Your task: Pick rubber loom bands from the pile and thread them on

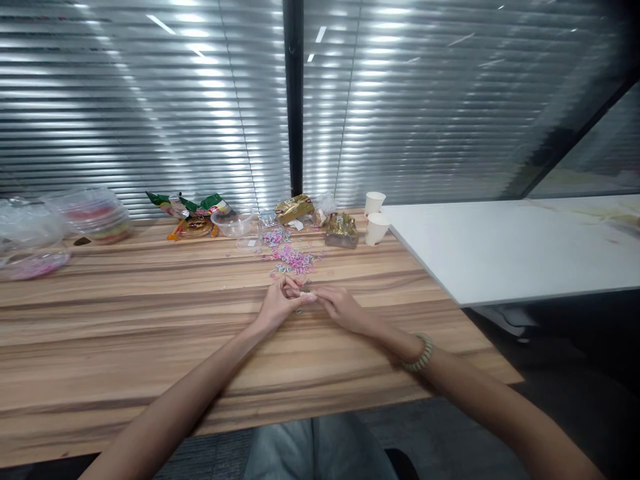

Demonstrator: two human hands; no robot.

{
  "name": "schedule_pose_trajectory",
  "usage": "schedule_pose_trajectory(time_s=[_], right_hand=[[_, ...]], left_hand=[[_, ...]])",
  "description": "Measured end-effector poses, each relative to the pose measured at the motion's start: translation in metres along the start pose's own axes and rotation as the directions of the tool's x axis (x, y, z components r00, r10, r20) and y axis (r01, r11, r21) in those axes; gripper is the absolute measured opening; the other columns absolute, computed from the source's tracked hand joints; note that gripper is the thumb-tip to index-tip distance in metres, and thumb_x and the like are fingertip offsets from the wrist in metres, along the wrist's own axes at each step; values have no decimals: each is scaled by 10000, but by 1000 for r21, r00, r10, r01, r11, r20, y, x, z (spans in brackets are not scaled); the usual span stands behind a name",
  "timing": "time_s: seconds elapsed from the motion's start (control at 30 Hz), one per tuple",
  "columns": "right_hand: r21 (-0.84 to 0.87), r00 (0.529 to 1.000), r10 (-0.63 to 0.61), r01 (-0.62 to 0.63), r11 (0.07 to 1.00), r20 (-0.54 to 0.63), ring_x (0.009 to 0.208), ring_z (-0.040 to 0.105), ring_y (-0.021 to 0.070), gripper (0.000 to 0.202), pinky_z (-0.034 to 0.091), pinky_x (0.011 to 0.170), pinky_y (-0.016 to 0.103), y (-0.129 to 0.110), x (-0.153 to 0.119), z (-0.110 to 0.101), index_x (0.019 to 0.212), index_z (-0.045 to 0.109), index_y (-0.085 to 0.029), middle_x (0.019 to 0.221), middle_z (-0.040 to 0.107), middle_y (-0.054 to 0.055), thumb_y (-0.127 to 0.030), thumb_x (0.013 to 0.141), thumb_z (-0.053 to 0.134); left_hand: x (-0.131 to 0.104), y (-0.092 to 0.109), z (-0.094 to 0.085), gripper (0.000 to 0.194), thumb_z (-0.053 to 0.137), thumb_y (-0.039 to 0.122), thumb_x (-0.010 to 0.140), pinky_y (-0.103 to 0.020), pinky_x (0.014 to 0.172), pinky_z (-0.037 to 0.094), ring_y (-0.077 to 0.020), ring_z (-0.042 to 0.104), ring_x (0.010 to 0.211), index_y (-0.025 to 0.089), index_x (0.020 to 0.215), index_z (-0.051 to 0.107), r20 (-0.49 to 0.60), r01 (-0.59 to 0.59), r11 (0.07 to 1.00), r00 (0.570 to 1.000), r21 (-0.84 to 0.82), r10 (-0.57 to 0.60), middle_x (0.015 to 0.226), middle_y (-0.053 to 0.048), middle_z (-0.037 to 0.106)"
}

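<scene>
Pastel pieces point(295, 259) lie strewn near gold packets point(341, 231).

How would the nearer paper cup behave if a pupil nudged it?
The nearer paper cup would probably tip easily, as it narrows toward its base. Being paper, it might dent if squeezed and is probably light, though its inside is unclear.

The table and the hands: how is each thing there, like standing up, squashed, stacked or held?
Pale piece, held.
Left hand, pinching it.
Right hand, fingers bent at its end; grip unclear.
Pink bits, loose, in a scattered pile.
Cups, both upright.
Clear bowl, upright, open.
Green wrapper, crumpled.
Tubs, stacked.
</scene>
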State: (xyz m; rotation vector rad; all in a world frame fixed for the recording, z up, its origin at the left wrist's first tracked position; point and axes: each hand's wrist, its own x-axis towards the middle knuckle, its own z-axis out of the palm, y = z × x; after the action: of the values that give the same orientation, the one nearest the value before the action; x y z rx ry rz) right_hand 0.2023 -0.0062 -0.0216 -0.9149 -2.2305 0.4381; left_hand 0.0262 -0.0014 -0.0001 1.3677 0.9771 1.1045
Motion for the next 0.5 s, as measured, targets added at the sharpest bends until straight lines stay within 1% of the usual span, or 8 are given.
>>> schedule_pose_trajectory(time_s=[0.1, 0.2, 0.27, 0.33, 0.4, 0.43, 0.5], right_hand=[[43, 999, 34, -34, 998, 11, 706, 573, 167, 246, 407, 661, 265, -2, 1, -3, 890, 614, -195, 806, 656, 48, -197, 896, 369], [100, 997, 78, -80, 992, 30, 631, 548, 150, 266, 391, 622, 248, -8, 4, -8, 838, 616, -190, 724, 638, 28, -267, 910, 372], [143, 992, 109, -116, 983, 59, 586, 525, 134, 320, 386, 598, 236, -12, 5, -11, 755, 604, -185, 640, 601, 9, -328, 916, 368], [220, 985, 148, -165, 962, 92, 535, 503, 116, 383, 389, 570, 226, -16, 5, -13, 677, 581, -180, 570, 559, -6, -387, 913, 363], [355, 970, 213, -241, 903, 116, 476, 489, 100, 377, 394, 522, 219, -18, 5, -13, 687, 583, -176, 551, 552, -16, -435, 890, 397], [436, 958, 264, -286, 853, 113, 447, 485, 97, 344, 390, 485, 217, -19, 5, -12, 730, 589, -176, 551, 559, -20, -453, 866, 438], [591, 920, 384, -355, 724, 83, 412, 493, 103, 295, 370, 418, 216, -19, 6, -11, 818, 586, -178, 547, 572, -26, -469, 793, 546]], left_hand=[[-1, 1, 2, 330, 781, 339, 549, -267, 655, 447, -141, 559, 739, 162, 732, 571, 9, -73, 997, 997, 24, 72, 813, -14, 566], [-3, 1, 3, 245, 751, 352, 602, -296, 750, 433, -172, 543, 855, 155, 676, 623, 11, -159, 987, 987, 34, 158, 854, -43, 574], [-3, 1, 2, 226, 746, 352, 611, -303, 768, 425, -181, 537, 888, 155, 663, 647, -1, -167, 986, 986, 27, 167, 904, -56, 569], [-3, 0, 2, 226, 755, 347, 600, -300, 770, 420, -182, 538, 892, 151, 649, 655, -8, -146, 989, 989, 7, 147, 918, -61, 573], [-4, 1, 2, 240, 751, 358, 605, -292, 746, 420, -172, 551, 834, 145, 645, 647, 5, -100, 995, 995, -23, 101, 854, -55, 594], [-4, 1, 2, 252, 745, 367, 613, -288, 726, 421, -163, 555, 785, 143, 646, 636, 13, -74, 997, 997, -38, 74, 796, -44, 602], [-5, 2, 5, 275, 735, 385, 623, -277, 689, 420, -146, 554, 699, 143, 653, 608, 16, -29, 998, 999, -63, 30, 695, -21, 605]])
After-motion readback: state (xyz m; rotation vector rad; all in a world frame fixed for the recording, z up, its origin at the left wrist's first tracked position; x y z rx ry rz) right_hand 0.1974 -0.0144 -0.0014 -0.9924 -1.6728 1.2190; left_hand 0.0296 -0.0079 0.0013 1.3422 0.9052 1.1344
